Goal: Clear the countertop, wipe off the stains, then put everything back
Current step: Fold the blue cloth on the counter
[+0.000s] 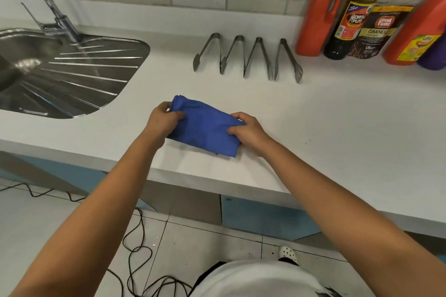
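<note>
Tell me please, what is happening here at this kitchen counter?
A person holds a folded blue cloth on the white countertop, the left hand gripping one end and the right hand the other. Four metal tongs lie in a row behind it. Red bottles, a dark sauce bottle and a coffee pouch stand by the wall, and the steel sink is at the left.

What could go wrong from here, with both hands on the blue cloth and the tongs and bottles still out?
1. The four tongs and the bottles still sit on the countertop; wiping now would likely leave the surface under them uncleaned.
2. A wide sweep of the blue cloth, gripped by the left hand and right hand, might knock the tongs or tip a bottle.
</note>
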